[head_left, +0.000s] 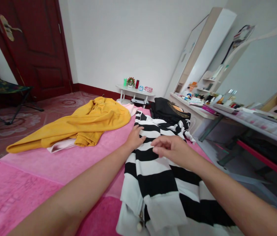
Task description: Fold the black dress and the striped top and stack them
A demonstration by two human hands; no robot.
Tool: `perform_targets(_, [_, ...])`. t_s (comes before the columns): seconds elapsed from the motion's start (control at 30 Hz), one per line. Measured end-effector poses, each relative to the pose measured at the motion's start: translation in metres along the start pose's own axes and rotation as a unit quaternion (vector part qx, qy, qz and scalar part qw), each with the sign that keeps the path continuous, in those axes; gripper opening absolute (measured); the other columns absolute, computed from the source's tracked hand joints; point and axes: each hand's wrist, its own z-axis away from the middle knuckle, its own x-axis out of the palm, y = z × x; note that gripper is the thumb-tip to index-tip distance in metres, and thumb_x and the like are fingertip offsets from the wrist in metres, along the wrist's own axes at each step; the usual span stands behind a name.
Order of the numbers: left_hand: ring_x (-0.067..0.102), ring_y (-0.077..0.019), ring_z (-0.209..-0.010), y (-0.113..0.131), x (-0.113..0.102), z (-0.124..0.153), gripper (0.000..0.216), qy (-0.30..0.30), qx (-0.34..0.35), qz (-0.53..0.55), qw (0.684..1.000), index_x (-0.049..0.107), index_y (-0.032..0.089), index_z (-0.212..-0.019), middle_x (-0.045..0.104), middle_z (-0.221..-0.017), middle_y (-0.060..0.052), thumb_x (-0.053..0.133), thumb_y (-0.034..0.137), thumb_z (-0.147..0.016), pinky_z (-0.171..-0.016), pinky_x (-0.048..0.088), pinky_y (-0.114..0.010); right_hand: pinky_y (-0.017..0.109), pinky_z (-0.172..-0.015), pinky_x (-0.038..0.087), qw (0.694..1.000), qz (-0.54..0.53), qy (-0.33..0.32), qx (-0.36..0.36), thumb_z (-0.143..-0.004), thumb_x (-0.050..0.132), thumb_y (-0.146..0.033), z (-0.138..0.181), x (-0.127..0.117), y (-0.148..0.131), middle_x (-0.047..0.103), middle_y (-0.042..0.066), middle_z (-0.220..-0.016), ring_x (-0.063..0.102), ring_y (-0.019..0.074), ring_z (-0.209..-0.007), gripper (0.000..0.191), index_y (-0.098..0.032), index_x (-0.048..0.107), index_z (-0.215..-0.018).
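We rest our left hand (134, 139), loosely spread, on a limp black-and-white striped cloth garment (156, 168); our right hand (169, 147), curved and gapped above, seems empty

**Dark red door (41, 42) is standing beside a pale wall (111, 36)**

A dark red baseboard (91, 89) is edging a reddish patterned floor (66, 102). At left, a camouflage chair (0, 87) is standing near the door. At the far side, a low white stand (131, 89) is sitting by the wall. At right, a tall white cabinet (203, 54) is rising beyond a cluttered dresser (201, 112) and a mirror (263, 65).
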Motion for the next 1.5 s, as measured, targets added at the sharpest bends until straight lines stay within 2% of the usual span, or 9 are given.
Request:
perform_targets(0.17, [0.034,-0.0299,-0.132,0.011,0.0,0.006,0.033,-0.031,0.126,-0.143,0.981,0.068,0.019,-0.102,0.044,-0.138,-0.011,0.065,0.018,-0.07,-0.111,0.026,-0.045,0.024,-0.064,0.045,0.969,0.052,0.238,0.035,-0.074,0.057,-0.018,-0.071,-0.021,0.077,0.066,0.003,-0.077,0.059,0.0118,-0.066,0.016,-0.014,0.066,-0.087])
perform_targets(0.33, [0.04,-0.0253,-0.128,0.019,0.002,0.007,0.034,-0.116,0.221,-0.184,0.951,0.065,0.022,-0.111,0.047,-0.136,-0.009,0.056,0.018,-0.078,-0.108,0.031,-0.043,0.029,-0.06,0.049,0.933,0.053,0.34,0.103,-0.072,0.055,-0.017,-0.107,-0.025,0.145,0.066,0.007,-0.08,0.061,0.0161,-0.066,0.019,-0.012,0.062,-0.089])
perform_targets(0.47, [0.051,-0.0206,-0.117,0.022,0.006,0.006,0.041,-0.178,0.256,-0.207,0.927,0.06,0.021,-0.121,0.054,-0.128,-0.008,0.046,0.015,-0.083,-0.102,0.039,-0.037,0.038,-0.085,0.046,0.916,0.113,0.381,0.059,-0.073,0.055,-0.019,-0.119,-0.031,0.153,0.065,0.008,-0.094,0.06,0.0215,-0.09,0.017,-0.018,0.064,-0.088])
perform_targets(0.67, [0.053,-0.0219,-0.112,0.023,0.006,0.006,0.041,-0.18,0.251,-0.181,0.934,0.062,0.02,-0.117,0.057,-0.123,-0.008,0.047,0.014,-0.08,-0.099,0.042,-0.037,0.043,-0.105,0.034,0.934,0.228,0.228,-0.154,-0.087,0.043,-0.024,-0.13,-0.01,0.154,0.056,0.007,-0.129,0.045,0.0225,-0.124,0.034,-0.022,0.061,-0.117])
perform_targets(0.77, [0.058,-0.0197,-0.101,0.024,0.007,0.005,0.037,-0.164,0.209,-0.134,0.955,0.067,0.018,-0.101,0.065,-0.105,-0.006,0.049,0.008,-0.072,-0.09,0.047,-0.031,0.05,-0.107,0.031,0.949,0.255,0.132,-0.133,-0.093,0.035,-0.032,-0.131,0.005,0.168,0.046,0.006,-0.14,0.033,0.0243,-0.134,0.041,-0.021,0.053,-0.129])
perform_targets(0.93, [0.062,-0.0169,-0.079,0.023,0.009,-0.026,0.028,-0.121,0.134,-0.103,0.978,0.066,0.017,-0.077,0.066,-0.079,-0.003,0.043,0.003,-0.069,-0.077,0.049,-0.029,0.051,-0.11,0.024,0.95,0.261,0.092,-0.145,-0.092,0.035,-0.022,-0.127,0.007,0.169,0.048,0.005,-0.138,0.035,0.0217,-0.133,0.041,-0.023,0.052,-0.13])
perform_targets(1.13, [0.051,-0.0223,-0.116,-0.008,0.019,-0.102,0.032,-0.235,0.207,-0.205,0.927,0.06,0.015,-0.111,0.058,-0.123,-0.011,0.043,0.015,-0.083,-0.102,0.037,-0.036,0.048,-0.111,0.025,0.946,0.247,0.109,-0.18,-0.087,0.039,-0.012,-0.122,0.006,0.155,0.058,0.003,-0.128,0.052,0.0169,-0.12,0.04,-0.027,0.062,-0.117])
perform_targets(1.3, [0.019,-0.0286,-0.139,-0.055,0.035,-0.147,0.057,-0.259,0.057,-0.31,0.913,0.041,0.012,-0.135,0.027,-0.15,-0.015,0.04,0.047,-0.09,-0.111,0.018,-0.047,0.044,-0.112,0.025,0.948,0.238,0.126,-0.169,-0.088,0.039,-0.015,-0.123,0.011,0.16,0.056,0.003,-0.131,0.047,0.0165,-0.124,0.039,-0.024,0.059,-0.12])
perform_targets(1.5, [0.013,-0.0313,-0.14,-0.074,0.055,-0.173,0.059,-0.233,-0.008,-0.307,0.923,0.032,0.013,-0.141,0.016,-0.153,-0.013,0.032,0.046,-0.092,-0.111,0.014,-0.051,0.048,-0.112,0.02,0.953,0.272,0.104,-0.089,-0.091,0.041,-0.038,-0.129,0.011,0.168,0.031,0.006,-0.149,0.023,0.0229,-0.138,0.048,-0.022,0.043,-0.137])
